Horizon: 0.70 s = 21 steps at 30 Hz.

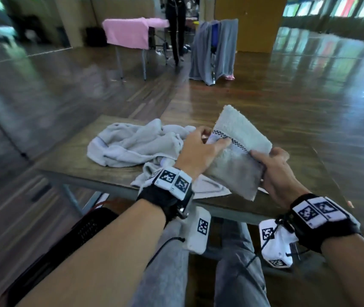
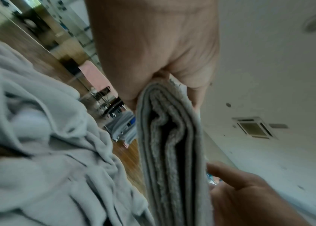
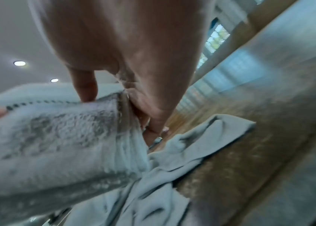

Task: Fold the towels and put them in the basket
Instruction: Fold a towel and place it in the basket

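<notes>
A folded grey towel with a black-and-white checked band is held up above the wooden table, tilted. My left hand pinches its left edge between thumb and fingers. My right hand grips its right side, fingers curled under. The left wrist view shows the folded towel edge-on with several layers, held by my left hand. In the right wrist view my right hand clamps the folded towel. A crumpled pile of grey towels lies on the table to the left. No basket is clearly in view.
A black perforated object sits low beside my left leg. Further off on the shiny wooden floor stand a pink-draped table, a rack hung with grey cloth and a standing person.
</notes>
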Each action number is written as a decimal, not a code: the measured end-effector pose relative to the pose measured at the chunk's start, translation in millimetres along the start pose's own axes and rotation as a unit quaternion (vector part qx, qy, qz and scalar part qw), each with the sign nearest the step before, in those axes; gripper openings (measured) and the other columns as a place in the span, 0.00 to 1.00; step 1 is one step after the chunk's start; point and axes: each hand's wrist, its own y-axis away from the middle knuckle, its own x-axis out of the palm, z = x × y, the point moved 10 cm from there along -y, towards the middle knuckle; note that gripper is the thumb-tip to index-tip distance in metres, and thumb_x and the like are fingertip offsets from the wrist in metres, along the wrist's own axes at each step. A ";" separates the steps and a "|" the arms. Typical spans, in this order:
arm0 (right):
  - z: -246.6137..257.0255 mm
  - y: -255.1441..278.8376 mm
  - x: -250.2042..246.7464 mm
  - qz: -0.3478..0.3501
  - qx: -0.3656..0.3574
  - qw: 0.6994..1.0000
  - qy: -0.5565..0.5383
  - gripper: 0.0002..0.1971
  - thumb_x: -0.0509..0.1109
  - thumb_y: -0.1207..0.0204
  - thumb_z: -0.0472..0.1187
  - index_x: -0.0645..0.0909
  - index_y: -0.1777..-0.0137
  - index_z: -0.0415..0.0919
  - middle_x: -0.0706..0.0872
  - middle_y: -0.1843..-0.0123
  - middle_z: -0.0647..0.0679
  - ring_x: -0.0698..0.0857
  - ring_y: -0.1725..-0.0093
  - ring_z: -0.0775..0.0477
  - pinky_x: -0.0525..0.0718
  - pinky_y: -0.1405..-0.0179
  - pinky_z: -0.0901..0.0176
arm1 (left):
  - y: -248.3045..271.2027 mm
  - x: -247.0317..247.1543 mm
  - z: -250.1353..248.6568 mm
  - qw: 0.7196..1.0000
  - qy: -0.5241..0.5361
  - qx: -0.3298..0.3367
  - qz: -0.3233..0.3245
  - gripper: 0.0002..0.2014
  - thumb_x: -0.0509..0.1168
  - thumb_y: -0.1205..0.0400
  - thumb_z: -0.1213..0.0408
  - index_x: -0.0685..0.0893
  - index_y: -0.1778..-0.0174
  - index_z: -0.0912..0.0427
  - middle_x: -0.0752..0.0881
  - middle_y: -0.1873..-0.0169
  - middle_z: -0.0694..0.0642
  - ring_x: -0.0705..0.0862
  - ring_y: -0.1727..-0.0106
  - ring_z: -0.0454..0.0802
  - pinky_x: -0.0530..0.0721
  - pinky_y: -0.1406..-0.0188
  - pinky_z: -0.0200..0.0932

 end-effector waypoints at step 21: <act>-172.0 124.0 497.0 0.470 -0.053 0.820 0.324 0.35 0.74 0.23 0.37 0.52 0.28 0.48 0.80 0.40 0.45 0.84 0.44 0.45 0.85 0.43 0.49 | 246.9 -396.5 320.1 0.863 0.024 -0.339 -0.373 0.23 0.75 0.23 0.69 0.67 0.42 0.56 0.84 0.58 0.61 0.81 0.59 0.53 0.79 0.60 0.51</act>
